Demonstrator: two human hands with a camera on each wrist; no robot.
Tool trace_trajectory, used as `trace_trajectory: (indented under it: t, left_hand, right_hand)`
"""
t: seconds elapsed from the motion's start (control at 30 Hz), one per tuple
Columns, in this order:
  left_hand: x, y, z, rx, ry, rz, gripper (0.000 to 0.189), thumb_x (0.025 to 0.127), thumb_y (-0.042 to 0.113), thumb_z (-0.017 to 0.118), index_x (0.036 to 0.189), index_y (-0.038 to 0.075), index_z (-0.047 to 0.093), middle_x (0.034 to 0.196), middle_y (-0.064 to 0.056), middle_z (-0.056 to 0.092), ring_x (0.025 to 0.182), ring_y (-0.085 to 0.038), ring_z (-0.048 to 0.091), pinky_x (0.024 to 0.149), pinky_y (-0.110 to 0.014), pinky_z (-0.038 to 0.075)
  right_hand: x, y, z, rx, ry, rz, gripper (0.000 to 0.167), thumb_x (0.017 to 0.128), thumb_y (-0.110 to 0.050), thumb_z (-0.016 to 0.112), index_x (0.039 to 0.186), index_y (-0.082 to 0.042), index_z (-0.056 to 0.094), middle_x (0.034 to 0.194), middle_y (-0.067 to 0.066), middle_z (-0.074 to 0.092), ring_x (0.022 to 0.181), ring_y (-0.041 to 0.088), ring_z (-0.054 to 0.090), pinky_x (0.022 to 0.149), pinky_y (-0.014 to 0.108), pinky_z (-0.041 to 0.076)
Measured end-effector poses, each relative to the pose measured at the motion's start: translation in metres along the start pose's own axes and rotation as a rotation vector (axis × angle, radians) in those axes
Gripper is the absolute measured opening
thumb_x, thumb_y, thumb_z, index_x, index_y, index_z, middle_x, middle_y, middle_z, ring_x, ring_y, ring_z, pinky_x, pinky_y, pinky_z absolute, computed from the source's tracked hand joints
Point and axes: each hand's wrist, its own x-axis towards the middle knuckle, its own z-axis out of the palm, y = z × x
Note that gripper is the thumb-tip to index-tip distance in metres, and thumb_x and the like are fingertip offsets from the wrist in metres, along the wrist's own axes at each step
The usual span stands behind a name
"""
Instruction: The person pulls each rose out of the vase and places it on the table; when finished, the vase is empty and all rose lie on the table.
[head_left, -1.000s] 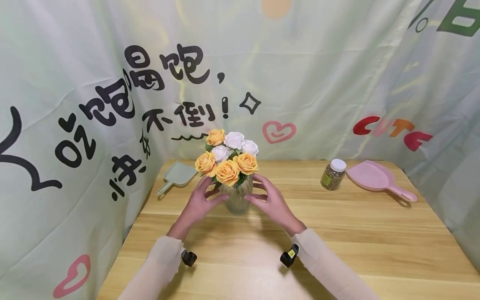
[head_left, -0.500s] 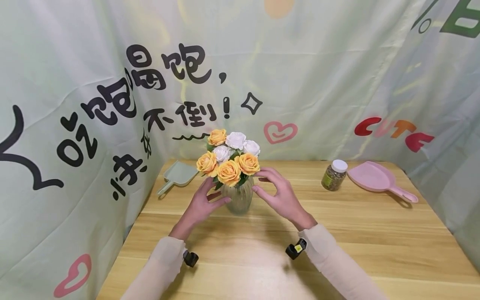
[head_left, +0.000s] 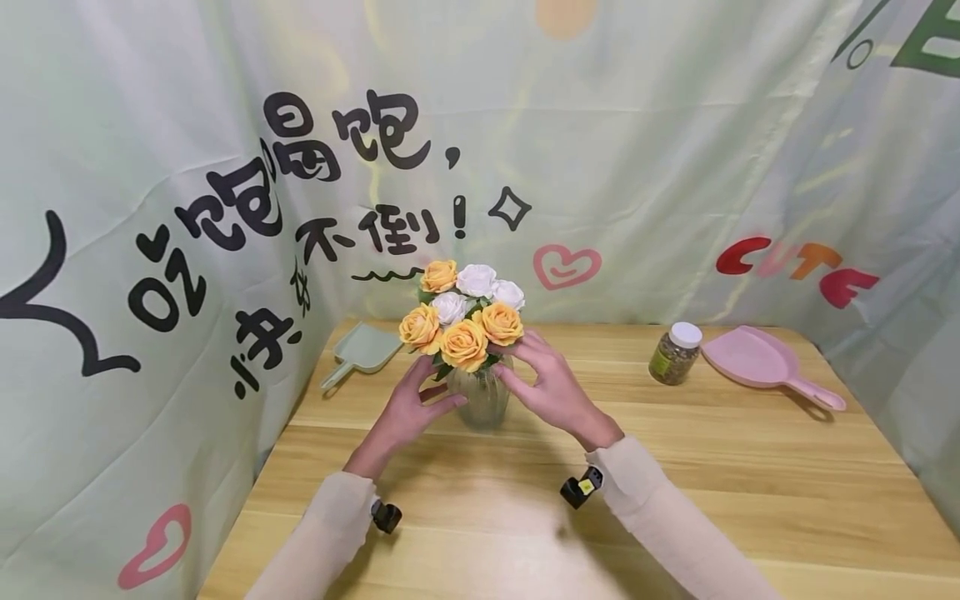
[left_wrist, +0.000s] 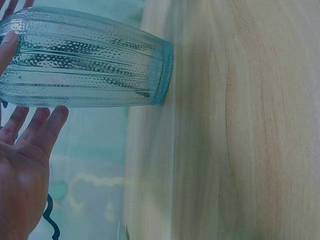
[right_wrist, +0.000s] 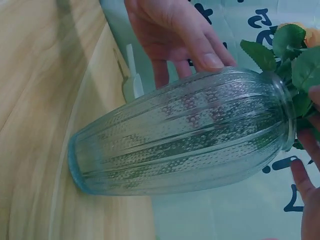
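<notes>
A ribbed clear glass vase [head_left: 482,404] stands upright on the table, holding orange and white roses [head_left: 463,343] with green leaves [right_wrist: 289,42]. My left hand [head_left: 408,410] holds the vase's left side. Its thumb lies on the front, and its fingers reach round toward the back, as the right wrist view shows [right_wrist: 175,30]. At the vase's neck, my right hand [head_left: 553,387] has its thumb in front and its fingers behind, about the stems and leaves under the right-hand roses. How firmly these are pinched is partly hidden. The left wrist view shows the vase's base [left_wrist: 165,72] on the wood.
A pale green dustpan [head_left: 367,347] lies at the back left of the wooden table [head_left: 697,492]. Toward the back right stand a white-lidded jar [head_left: 675,357] of small dark bits and a pink dustpan [head_left: 757,358]. Printed curtains [head_left: 637,167] hang behind and at both sides.
My right hand first drew away from the vase's side to the right, then came back in higher, at the neck under the roses. My left hand stayed at the vase, which has not moved.
</notes>
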Motion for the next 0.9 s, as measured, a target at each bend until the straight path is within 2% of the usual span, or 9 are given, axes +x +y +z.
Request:
trace_trajectory:
  t: [0.13, 0.27, 0.33, 0.43, 0.57, 0.7, 0.9]
  left_hand:
    - [0.000, 0.000, 0.000, -0.009, -0.001, 0.001, 0.089, 0.097, 0.019, 0.086, 0.169, 0.032, 0.037, 0.169, -0.009, 0.040, 0.154, -0.044, 0.045, 0.118, -0.064, 0.052]
    - [0.000, -0.001, 0.000, -0.013, 0.001, 0.001, 0.086, 0.097, 0.018, 0.086, 0.168, 0.028, 0.039, 0.168, -0.009, 0.041, 0.154, -0.044, 0.045, 0.119, -0.065, 0.052]
    - [0.000, -0.001, 0.000, -0.015, 0.000, 0.004, 0.085, 0.097, 0.018, 0.086, 0.168, 0.027, 0.039, 0.168, -0.010, 0.041, 0.155, -0.045, 0.044, 0.119, -0.065, 0.052]
    - [0.000, -0.001, 0.000, -0.018, -0.002, 0.000, 0.085, 0.097, 0.019, 0.086, 0.167, 0.027, 0.040, 0.168, -0.009, 0.041, 0.155, -0.044, 0.043, 0.119, -0.064, 0.051]
    - [0.000, 0.000, 0.000, -0.014, 0.001, -0.006, 0.086, 0.097, 0.020, 0.086, 0.168, 0.031, 0.038, 0.170, -0.007, 0.040, 0.155, -0.043, 0.044, 0.119, -0.064, 0.052]
    - [0.000, 0.001, 0.000, -0.006, 0.001, -0.009, 0.085, 0.097, 0.022, 0.086, 0.168, 0.030, 0.040, 0.169, -0.007, 0.040, 0.154, -0.043, 0.045, 0.119, -0.061, 0.053]
    - [0.000, 0.002, 0.001, -0.001, 0.000, -0.016, 0.082, 0.097, 0.019, 0.086, 0.166, 0.023, 0.041, 0.169, -0.011, 0.040, 0.154, -0.043, 0.046, 0.119, -0.056, 0.054]
  right_hand:
    - [0.003, -0.003, -0.001, 0.014, 0.070, -0.023, 0.031, 0.099, 0.004, 0.075, 0.129, -0.002, 0.077, 0.140, 0.016, 0.073, 0.142, 0.037, 0.061, 0.129, 0.058, 0.043]
    - [0.009, -0.009, -0.004, 0.043, 0.148, -0.045, 0.031, 0.099, 0.008, 0.072, 0.128, 0.000, 0.077, 0.139, 0.018, 0.073, 0.143, 0.037, 0.061, 0.132, 0.045, 0.041]
    - [0.013, -0.013, -0.007, 0.065, 0.191, -0.048, 0.030, 0.099, 0.009, 0.072, 0.128, 0.001, 0.076, 0.139, 0.019, 0.072, 0.141, 0.035, 0.061, 0.126, 0.035, 0.047]
    - [0.018, -0.018, -0.009, 0.111, 0.248, -0.048, 0.030, 0.101, 0.011, 0.069, 0.130, 0.005, 0.072, 0.139, 0.023, 0.068, 0.136, 0.032, 0.062, 0.117, 0.026, 0.055]
    - [0.024, -0.021, -0.009, 0.184, 0.277, -0.039, 0.037, 0.102, 0.013, 0.065, 0.138, 0.008, 0.063, 0.143, 0.026, 0.057, 0.135, 0.026, 0.059, 0.107, 0.023, 0.060]
    - [0.027, -0.021, -0.006, 0.186, 0.310, -0.025, 0.043, 0.101, 0.015, 0.066, 0.142, 0.009, 0.056, 0.145, 0.029, 0.049, 0.133, 0.023, 0.057, 0.102, 0.023, 0.063]
    - [0.034, -0.024, -0.005, 0.168, 0.395, 0.009, 0.038, 0.102, 0.015, 0.063, 0.139, 0.009, 0.055, 0.141, 0.028, 0.055, 0.127, 0.018, 0.060, 0.098, 0.026, 0.065]
